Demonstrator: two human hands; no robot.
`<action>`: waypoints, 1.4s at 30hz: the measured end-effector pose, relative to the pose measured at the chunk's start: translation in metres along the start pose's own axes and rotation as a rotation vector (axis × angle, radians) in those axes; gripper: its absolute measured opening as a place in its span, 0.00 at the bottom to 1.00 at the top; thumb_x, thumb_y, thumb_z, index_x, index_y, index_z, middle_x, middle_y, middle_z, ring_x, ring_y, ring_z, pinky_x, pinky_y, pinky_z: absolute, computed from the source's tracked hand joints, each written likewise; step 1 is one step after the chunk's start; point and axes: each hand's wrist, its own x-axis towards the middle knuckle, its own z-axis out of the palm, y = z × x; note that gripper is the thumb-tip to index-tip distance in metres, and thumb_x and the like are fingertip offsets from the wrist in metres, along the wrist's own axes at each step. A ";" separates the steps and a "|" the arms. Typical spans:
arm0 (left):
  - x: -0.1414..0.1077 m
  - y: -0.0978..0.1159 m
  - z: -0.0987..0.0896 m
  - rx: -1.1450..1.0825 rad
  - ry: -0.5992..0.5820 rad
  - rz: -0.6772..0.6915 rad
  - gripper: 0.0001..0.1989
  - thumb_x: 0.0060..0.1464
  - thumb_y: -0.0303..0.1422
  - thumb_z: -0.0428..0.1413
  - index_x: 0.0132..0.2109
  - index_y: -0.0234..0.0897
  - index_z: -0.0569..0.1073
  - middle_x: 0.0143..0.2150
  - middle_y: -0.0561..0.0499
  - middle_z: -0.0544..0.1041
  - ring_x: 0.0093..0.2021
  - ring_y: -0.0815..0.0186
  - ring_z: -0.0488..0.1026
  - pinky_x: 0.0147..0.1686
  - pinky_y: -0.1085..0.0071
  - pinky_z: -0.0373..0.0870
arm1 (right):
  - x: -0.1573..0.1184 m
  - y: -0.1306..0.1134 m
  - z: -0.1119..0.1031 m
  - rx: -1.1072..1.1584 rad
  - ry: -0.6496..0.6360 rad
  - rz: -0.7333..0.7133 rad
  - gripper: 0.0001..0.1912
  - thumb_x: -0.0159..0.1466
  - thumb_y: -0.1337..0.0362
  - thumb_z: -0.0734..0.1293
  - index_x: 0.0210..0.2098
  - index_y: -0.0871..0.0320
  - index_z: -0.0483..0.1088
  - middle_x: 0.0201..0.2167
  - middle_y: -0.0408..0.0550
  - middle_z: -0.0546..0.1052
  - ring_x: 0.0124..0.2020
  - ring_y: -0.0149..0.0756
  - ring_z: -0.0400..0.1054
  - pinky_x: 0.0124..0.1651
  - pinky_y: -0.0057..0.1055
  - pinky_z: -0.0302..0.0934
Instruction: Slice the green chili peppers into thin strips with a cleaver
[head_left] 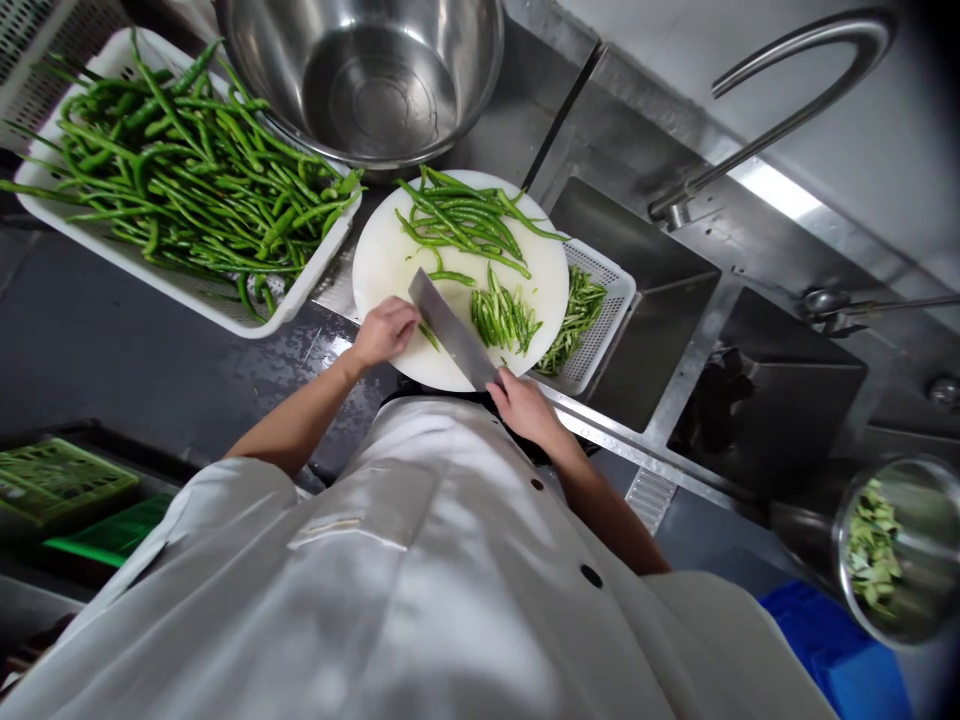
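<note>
My right hand [521, 402] is closed round the handle of a cleaver [456, 335], its broad blade slanting up and left across a round white cutting board [375, 230]. Left of the blade, my left hand [386, 330] is curled, its fingertips at a green chili pepper [429, 335] lying against the board. Part of that pepper is hidden by the fingers and blade. Whole long green chili peppers [469, 225] lie on the board's far side, with one short piece [450, 277] apart from them. Right of the cleaver is a pile of cut chili strips [504, 315].
A white basket [281, 320] heaped with long green peppers stands left. Behind the board is a large steel bowl [375, 90]. A perforated basket [611, 310] with cut strips sits at the sink [660, 330], below a curved faucet [787, 125]. A steel pot [930, 560] holds leafy pieces.
</note>
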 end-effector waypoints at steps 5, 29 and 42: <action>0.074 -0.025 -0.002 0.108 -0.011 -0.121 0.09 0.65 0.30 0.53 0.45 0.37 0.79 0.42 0.46 0.78 0.47 0.57 0.75 0.53 0.58 0.75 | -0.043 0.043 0.011 -0.012 -0.032 -0.042 0.17 0.79 0.56 0.55 0.54 0.53 0.72 0.38 0.51 0.82 0.41 0.46 0.76 0.41 0.33 0.59; -0.012 0.020 0.032 0.106 -0.066 0.018 0.16 0.69 0.30 0.48 0.52 0.37 0.79 0.49 0.38 0.78 0.51 0.51 0.72 0.56 0.47 0.74 | -0.031 0.015 0.010 -0.066 -0.048 0.138 0.23 0.80 0.56 0.52 0.66 0.58 0.66 0.45 0.58 0.82 0.47 0.51 0.78 0.45 0.36 0.63; -0.011 0.012 0.027 0.097 -0.109 0.036 0.16 0.72 0.32 0.46 0.47 0.42 0.79 0.45 0.43 0.79 0.45 0.56 0.72 0.50 0.55 0.72 | -0.049 -0.017 -0.021 -0.076 -0.176 0.092 0.21 0.80 0.57 0.53 0.66 0.61 0.61 0.44 0.61 0.82 0.48 0.52 0.79 0.45 0.36 0.64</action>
